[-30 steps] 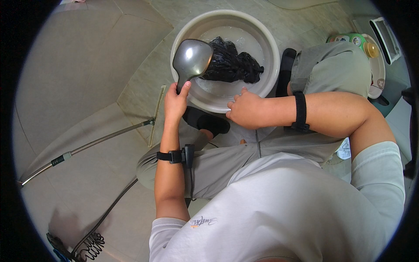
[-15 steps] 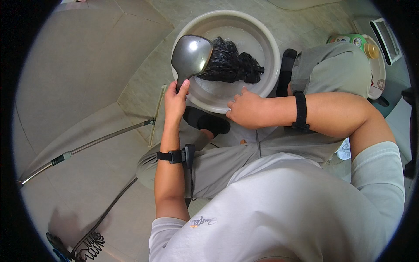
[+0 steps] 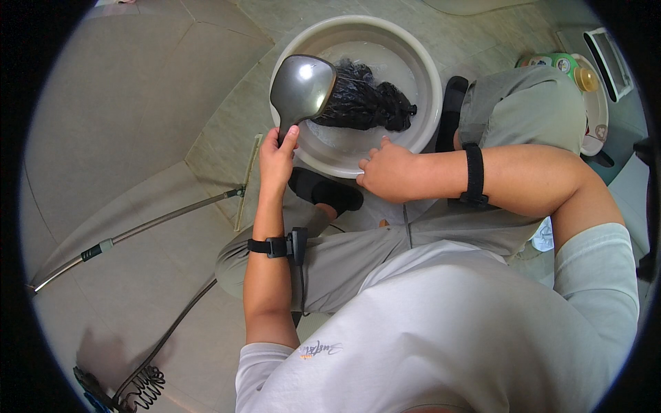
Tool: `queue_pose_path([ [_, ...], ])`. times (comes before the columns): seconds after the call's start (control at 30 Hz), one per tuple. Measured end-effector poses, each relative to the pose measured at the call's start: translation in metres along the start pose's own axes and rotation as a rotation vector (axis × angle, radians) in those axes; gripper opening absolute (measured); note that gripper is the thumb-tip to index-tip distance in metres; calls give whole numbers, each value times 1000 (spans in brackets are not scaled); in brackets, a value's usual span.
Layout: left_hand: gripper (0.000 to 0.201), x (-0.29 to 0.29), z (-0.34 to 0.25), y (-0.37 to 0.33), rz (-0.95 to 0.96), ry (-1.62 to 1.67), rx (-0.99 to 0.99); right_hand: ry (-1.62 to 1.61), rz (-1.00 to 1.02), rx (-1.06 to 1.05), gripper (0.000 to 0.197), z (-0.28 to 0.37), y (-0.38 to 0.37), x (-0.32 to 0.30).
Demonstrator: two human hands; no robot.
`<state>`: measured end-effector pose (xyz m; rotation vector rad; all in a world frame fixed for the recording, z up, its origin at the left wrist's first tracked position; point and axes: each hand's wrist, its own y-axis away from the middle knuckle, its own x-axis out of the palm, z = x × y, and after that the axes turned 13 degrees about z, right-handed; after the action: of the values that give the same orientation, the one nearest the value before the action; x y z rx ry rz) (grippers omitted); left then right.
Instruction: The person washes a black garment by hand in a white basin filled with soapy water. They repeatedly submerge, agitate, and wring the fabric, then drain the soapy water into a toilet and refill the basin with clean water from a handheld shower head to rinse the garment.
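Note:
My left hand [image 3: 277, 164] is closed round the handle of a silver-grey shower head [image 3: 300, 86], held over the left side of a large pale basin [image 3: 432, 96]. A bundle of wet black cloth [image 3: 368, 103] lies in the basin, in shallow, slightly foamy water. Whitish streaks show on the cloth beside the shower head, which hides the cloth's left end. My right hand [image 3: 389, 173] grips the basin's near rim with bent fingers, some of them hidden behind the hand.
My feet in black slippers [image 3: 329, 191] stand close to the basin. A metal pole [image 3: 165, 220] with a narrow floor squeegee [image 3: 249, 180] lies to the left. A dark hose [image 3: 179, 320] runs at lower left. At right, a green bottle [image 3: 551, 63] rests by another pale basin [image 3: 596, 120].
More whitish streaks show on the upper left part of the black cloth. Both hands, the shower head and the basin have stayed in place.

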<state>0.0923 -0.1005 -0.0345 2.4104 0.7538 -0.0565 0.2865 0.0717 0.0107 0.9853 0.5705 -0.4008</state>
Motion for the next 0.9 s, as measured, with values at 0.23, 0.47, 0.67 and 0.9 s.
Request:
queue_pose_path([
  [0.23, 34, 0, 1, 0, -3, -25, -1, -6, 14, -5, 40, -1, 1, -2],
  [0.47, 35, 0, 1, 0, -9, -27, 3, -15, 13, 1, 40, -1, 1, -1],
  [0.67, 35, 0, 2, -1, -13, -42, 2, 0, 22, 4, 39, 0, 0, -1],
  [0.9, 35, 0, 4, -1, -7, -29, 15, -11, 11, 1, 37, -1, 2, -2],
])
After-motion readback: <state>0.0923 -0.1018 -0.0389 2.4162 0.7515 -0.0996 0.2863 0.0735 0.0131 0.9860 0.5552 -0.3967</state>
